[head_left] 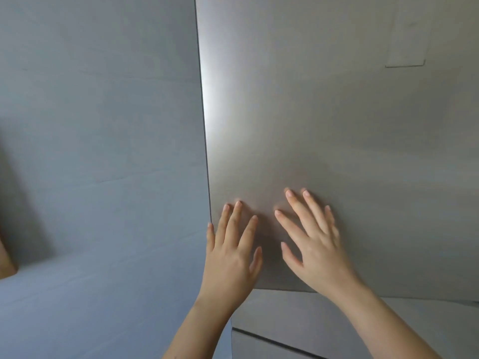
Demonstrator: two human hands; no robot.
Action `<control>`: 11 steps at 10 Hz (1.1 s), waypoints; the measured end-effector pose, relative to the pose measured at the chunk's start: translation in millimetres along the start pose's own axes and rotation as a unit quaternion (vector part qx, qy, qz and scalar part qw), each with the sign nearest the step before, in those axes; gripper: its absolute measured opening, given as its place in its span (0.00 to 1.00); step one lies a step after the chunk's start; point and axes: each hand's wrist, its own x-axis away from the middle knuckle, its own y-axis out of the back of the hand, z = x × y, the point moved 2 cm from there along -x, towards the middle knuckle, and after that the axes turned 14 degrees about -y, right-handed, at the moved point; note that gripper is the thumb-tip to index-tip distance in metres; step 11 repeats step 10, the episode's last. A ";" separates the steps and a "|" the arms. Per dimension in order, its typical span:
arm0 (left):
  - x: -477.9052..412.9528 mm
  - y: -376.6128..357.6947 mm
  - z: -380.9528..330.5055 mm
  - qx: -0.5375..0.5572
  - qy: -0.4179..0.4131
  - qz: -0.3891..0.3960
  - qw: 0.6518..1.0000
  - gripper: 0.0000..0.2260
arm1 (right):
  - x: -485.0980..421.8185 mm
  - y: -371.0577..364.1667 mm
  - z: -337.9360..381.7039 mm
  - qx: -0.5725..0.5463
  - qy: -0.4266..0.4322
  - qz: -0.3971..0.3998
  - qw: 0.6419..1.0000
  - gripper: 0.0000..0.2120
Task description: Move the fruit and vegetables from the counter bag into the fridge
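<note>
Left hand [230, 257] and right hand [315, 244] lie spread flat against the fridge door [324, 112], near its left edge. No produce or bag in view. Risk: a weak push would leave the seal unseated.

Fridge door [337, 125], brown object [5, 257] cut by edges.

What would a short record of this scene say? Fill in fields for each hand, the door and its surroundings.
Left hand: fingers spread, flat on the fridge door near its left edge
Right hand: fingers spread, flat on the same door
Door surface: brushed metal, interior not visible
Beside it: grey panel to the left
Produce: none in view
</note>
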 end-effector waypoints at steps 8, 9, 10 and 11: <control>-43.1 -83.8 48.7 0.047 0.006 0.021 0.999 0.33 | -48.2 -78.3 -28.3 0.064 -0.038 -0.076 0.994 0.23; -39.4 -74.1 50.0 -0.022 0.001 0.038 0.999 0.30 | -47.7 -73.7 -25.2 0.061 -0.045 -0.073 0.994 0.22; -22.1 -56.2 54.6 -0.066 0.019 0.043 0.997 0.24 | -45.8 -63.1 -9.7 0.012 -0.053 -0.069 0.996 0.21; -22.1 -56.2 54.6 -0.066 0.019 0.043 0.997 0.24 | -45.8 -63.1 -9.7 0.012 -0.053 -0.069 0.996 0.21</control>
